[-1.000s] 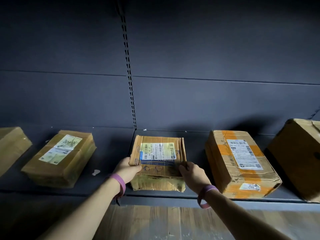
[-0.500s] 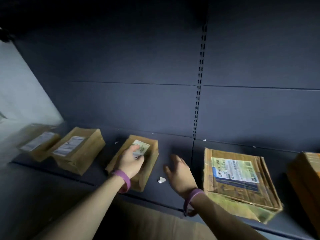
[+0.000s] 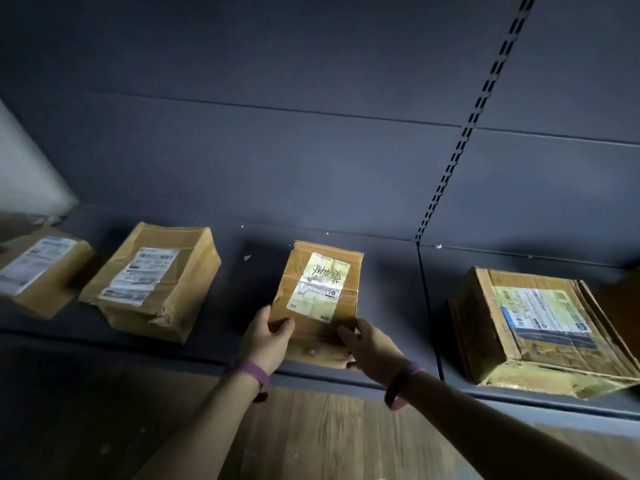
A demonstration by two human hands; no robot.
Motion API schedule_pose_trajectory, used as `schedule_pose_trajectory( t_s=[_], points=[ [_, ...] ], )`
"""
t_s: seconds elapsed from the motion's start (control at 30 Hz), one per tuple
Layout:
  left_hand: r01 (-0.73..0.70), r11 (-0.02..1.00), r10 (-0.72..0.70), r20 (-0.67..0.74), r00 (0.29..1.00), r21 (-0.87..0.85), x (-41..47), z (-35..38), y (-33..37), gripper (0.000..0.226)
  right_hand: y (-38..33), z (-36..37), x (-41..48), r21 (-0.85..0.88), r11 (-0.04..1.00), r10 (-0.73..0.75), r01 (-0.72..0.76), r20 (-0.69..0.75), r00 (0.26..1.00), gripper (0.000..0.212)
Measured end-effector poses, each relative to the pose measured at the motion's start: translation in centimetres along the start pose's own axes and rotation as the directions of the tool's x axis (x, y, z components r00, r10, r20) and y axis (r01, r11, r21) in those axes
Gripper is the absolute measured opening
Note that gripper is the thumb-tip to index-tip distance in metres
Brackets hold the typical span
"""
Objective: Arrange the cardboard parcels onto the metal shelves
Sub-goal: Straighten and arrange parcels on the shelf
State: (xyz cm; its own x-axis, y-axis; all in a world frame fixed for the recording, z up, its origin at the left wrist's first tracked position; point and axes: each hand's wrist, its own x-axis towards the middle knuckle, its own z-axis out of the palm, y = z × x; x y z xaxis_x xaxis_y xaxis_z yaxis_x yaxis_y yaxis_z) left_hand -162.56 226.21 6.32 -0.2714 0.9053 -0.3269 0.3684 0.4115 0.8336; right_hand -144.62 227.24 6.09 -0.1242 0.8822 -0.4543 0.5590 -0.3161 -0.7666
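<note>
A small cardboard parcel with a yellowish label [image 3: 320, 292] lies on the dark metal shelf [image 3: 242, 344]. My left hand [image 3: 265, 341] grips its near left corner, thumb on top. My right hand [image 3: 372, 349] holds its near right corner, fingers on the top face and thumb below the edge. Both wrists wear purple bands. A flat, worn parcel with a blue-striped label [image 3: 540, 327] lies to the right, past the shelf divider. Two more labelled parcels lie to the left, the nearer parcel [image 3: 152, 282] and the far-left parcel [image 3: 38, 268].
A slotted upright [image 3: 460, 143] runs up the dark back panel. Small white scraps [image 3: 247, 258] lie on the shelf behind the held parcel. Wooden floor [image 3: 311, 434] shows below the shelf edge. A pale wall [image 3: 24, 174] is at the far left.
My view has swung left from the flat parcel. Both hands have left that parcel and now hold the small yellow-labelled one, which has turned square to the shelf edge.
</note>
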Motion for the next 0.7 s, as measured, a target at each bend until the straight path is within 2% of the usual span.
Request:
schedule_pose_trajectory(
  t_s=[0.17, 0.27, 0.33, 0.4, 0.5, 0.7],
  points=[
    [0.025, 0.998, -0.026, -0.027, 0.999, -0.066, -0.5, 0.4, -0.2, 0.027, 0.2, -0.1, -0.3, -0.066, 0.997, -0.038, 0.042, 0.051, 0.998, 0.031],
    [0.091, 0.988, -0.092, -0.005, 0.996, -0.124, 0.0, 0.0, -0.3, 0.016, 1.0, -0.3, 0.3, -0.033, 0.997, -0.073, 0.075, 0.053, 0.996, 0.031],
    [0.139, 0.977, -0.133, 0.048, 0.990, -0.158, 0.1, -0.7, -0.1, 0.019, 1.9, -0.8, 0.6, 0.051, 0.995, -0.085, 0.083, 0.032, 0.996, 0.030],
    [0.113, 0.989, -0.108, 0.052, 0.993, -0.099, -0.2, -1.2, -0.1, 0.031, 2.7, -1.1, 0.6, 0.135, 0.983, -0.130, 0.128, 0.003, 0.992, 0.035],
    [0.034, 0.998, -0.033, -0.032, 0.999, 0.045, -1.2, -1.7, 0.5, 0.044, 2.5, -1.4, 0.1, 0.157, 0.966, -0.201, 0.207, -0.056, 0.978, 0.043],
    [0.025, 0.999, -0.022, -0.072, 0.997, 0.038, -2.5, -2.2, 1.9, 0.046, 2.5, -1.3, -0.8, 0.250, 0.930, -0.251, 0.271, -0.109, 0.962, 0.042]
  ],
)
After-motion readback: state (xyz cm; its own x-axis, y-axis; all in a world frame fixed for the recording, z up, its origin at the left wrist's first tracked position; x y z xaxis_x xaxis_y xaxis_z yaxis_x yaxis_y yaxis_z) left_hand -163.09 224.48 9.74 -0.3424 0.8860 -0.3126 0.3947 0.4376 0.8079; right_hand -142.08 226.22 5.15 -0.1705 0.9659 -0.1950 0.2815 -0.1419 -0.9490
